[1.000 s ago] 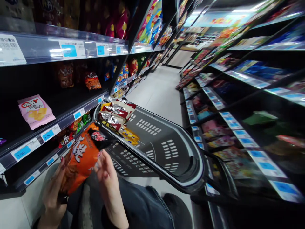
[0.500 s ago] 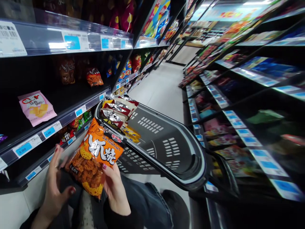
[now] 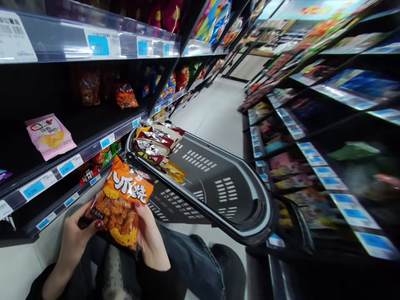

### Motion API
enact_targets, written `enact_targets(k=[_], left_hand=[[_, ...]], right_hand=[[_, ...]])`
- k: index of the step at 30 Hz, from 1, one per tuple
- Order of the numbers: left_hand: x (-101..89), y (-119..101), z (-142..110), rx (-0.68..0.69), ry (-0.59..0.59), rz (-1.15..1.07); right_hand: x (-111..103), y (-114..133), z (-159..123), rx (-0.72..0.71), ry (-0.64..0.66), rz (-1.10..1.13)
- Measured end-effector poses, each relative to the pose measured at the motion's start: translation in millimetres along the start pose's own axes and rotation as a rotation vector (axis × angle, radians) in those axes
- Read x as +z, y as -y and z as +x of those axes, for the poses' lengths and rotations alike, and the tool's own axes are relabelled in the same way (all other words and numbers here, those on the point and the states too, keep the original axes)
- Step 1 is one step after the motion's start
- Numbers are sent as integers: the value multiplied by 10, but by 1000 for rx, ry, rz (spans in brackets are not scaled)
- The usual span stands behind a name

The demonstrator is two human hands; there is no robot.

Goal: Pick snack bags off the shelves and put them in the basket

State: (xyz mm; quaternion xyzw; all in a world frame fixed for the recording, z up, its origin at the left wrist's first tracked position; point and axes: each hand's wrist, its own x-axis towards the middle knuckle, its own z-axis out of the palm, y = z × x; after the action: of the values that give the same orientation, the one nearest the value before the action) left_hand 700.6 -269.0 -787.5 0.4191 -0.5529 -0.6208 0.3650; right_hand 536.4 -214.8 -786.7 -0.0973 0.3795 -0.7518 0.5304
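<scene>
An orange snack bag [image 3: 123, 200] with white lettering is held in front of me at the lower left, its front facing up. My left hand [image 3: 76, 237] grips its lower left corner, thumb on the front. My right hand [image 3: 150, 235] holds its right edge, fingers closed on the foil. Just beyond the bag stands a black shopping basket [image 3: 250, 208] with a grey rim, and several snack packets [image 3: 154, 146] are piled at its far left end.
Dark shelves line both sides of the aisle, with blue price tags along their edges. A pink snack bag [image 3: 50, 135] lies on the left shelf, with more bags [image 3: 125, 96] behind. Pale floor [image 3: 215, 112] runs down the middle. My knees in dark trousers are below.
The orange bag was turned from edge-on to front-facing. My left hand let go, opened, then closed again on the bag's lower left corner. The view shifted slightly.
</scene>
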Motion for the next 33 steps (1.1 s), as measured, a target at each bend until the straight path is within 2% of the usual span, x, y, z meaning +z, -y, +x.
enact_targets(k=[3, 7, 11, 17, 20, 22, 25, 29, 33], left_hand=[[39, -129, 90, 28, -31, 118], [82, -165, 197, 16, -34, 118], [87, -128, 224, -28, -57, 73], [90, -120, 215, -23, -44, 84], [85, -71, 210, -9, -27, 77], [81, -28, 196, -15, -7, 17], [79, 11, 158, -83, 43, -202], [82, 31, 102, -194, 70, -457], [64, 105, 77, -239, 25, -532]], right_hand=[[-4, -40, 93, 99, 1, 28], [-40, -113, 195, 188, 17, 38], [-60, -134, 226, 191, 16, 45], [-53, -105, 220, 174, 20, -12], [-57, -112, 210, 104, 2, -15], [-71, -116, 197, -2, -27, -3], [-111, -97, 166, -115, -44, -3], [-157, -46, 121, -120, 18, -69], [-150, -27, 102, -114, 79, -144]])
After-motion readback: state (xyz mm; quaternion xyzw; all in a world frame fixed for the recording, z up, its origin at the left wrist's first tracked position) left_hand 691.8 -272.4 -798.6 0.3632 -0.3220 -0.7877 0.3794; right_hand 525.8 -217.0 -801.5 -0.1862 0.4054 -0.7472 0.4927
